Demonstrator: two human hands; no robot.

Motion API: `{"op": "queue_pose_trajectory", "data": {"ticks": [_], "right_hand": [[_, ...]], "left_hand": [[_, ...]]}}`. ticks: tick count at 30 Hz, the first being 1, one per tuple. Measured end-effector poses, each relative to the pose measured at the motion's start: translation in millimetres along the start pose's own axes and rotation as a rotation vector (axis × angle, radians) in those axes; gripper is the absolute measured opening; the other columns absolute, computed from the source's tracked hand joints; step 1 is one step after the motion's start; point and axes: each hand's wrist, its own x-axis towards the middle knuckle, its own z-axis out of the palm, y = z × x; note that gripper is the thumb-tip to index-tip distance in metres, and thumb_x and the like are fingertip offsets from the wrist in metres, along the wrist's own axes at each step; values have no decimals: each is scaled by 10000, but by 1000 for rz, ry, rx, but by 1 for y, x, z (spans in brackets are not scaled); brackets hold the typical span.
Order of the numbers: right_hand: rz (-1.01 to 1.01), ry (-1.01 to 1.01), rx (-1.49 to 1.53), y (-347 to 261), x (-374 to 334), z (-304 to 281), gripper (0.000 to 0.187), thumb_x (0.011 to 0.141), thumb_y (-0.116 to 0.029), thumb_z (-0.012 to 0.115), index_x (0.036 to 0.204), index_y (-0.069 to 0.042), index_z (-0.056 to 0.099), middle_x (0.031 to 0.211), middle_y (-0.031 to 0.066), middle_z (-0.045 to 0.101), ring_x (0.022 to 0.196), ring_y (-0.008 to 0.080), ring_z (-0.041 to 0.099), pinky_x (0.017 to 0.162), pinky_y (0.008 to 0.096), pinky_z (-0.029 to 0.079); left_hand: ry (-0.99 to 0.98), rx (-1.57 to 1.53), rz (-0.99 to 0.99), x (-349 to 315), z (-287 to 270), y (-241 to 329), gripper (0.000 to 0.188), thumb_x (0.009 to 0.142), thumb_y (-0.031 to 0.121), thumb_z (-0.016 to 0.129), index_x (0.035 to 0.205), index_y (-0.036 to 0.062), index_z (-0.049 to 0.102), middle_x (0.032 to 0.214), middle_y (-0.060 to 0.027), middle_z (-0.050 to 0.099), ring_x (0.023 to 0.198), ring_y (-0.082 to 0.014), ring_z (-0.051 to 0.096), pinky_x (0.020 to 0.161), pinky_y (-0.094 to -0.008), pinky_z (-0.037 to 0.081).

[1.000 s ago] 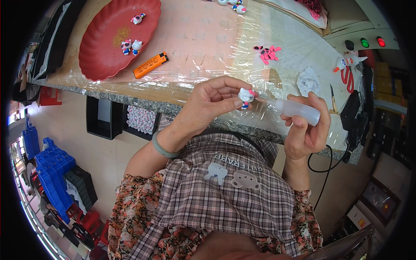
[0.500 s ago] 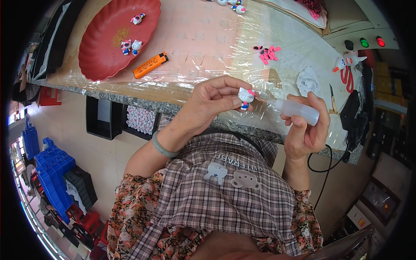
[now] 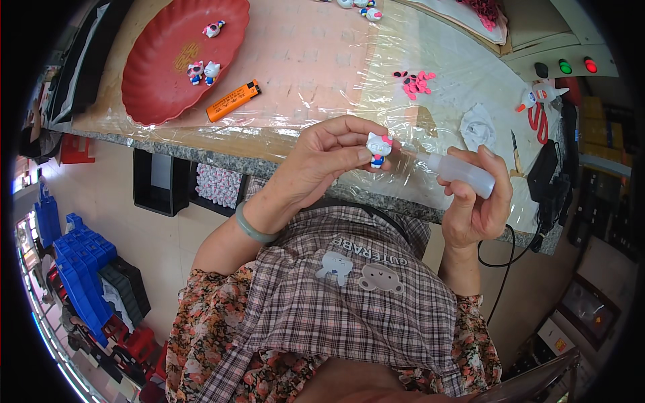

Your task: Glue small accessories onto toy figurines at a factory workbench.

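A small white cat figurine [image 3: 379,149] with a pink bow and blue clothes is pinched upright between the thumb and fingers of my left hand [image 3: 334,149]. My right hand [image 3: 474,201] grips a translucent squeeze bottle [image 3: 466,174], tilted so its thin nozzle points left at the figurine's side. Whether the nozzle tip touches the figurine I cannot tell. Beyond my hands lies a small pile of pink and black pieces [image 3: 418,84] on the plastic-covered table [image 3: 302,74].
A red scalloped tray [image 3: 151,87] holds several figurines, with an orange lighter [image 3: 232,101] beside it. To the right are a crumpled white tissue [image 3: 478,126], a craft knife [image 3: 517,153] and a white glue bottle [image 3: 541,96]. Below the table edge, a black bin [image 3: 218,186] holds many small pieces.
My left hand has shifted the figurine very slightly left and turned it a little. The right hand and the squeeze bottle stay nearly in place.
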Motion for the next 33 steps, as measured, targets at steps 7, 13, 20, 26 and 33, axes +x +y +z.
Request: {"op": "queue_pose_trajectory", "data": {"ticks": [7,13,20,26,33], "right_hand": [[-12,-34,-15,-1,0,-1,442,941,-233,592,1247,59,464,903,227,654,588,155,586,513,227,475],[2,-38,5,-1,0,0,428,946,-217,582,1252,55,460,905,226,655,591,149,583,512,224,468],[45,-39,52,-1,-2,1,411,939,-179,581,1258,47,455,926,225,651,610,151,593,509,212,455],[98,8,153,-2,-5,2,419,868,-161,686,1160,88,516,998,203,649,797,279,700,692,336,573],[54,-20,71,-1,-4,2,433,938,-200,585,1267,43,444,925,226,649,616,157,598,504,211,450]], "left_hand": [[4,-6,35,1,0,-1,282,900,28,576,1180,-10,570,1172,-215,622,998,-239,651,897,-338,528],[6,0,45,2,-2,-4,290,906,25,569,1195,-8,569,1185,-214,615,1034,-236,640,901,-337,527],[27,7,14,1,0,-3,315,907,27,567,1219,-21,568,1175,-211,623,1032,-228,640,901,-333,524],[-5,7,-5,1,-1,-4,320,899,16,564,1214,-38,572,1161,-204,630,985,-212,647,899,-332,519],[-13,7,-11,1,0,-4,318,893,4,563,1207,-41,576,1136,-194,640,963,-206,650,898,-331,518]]}}
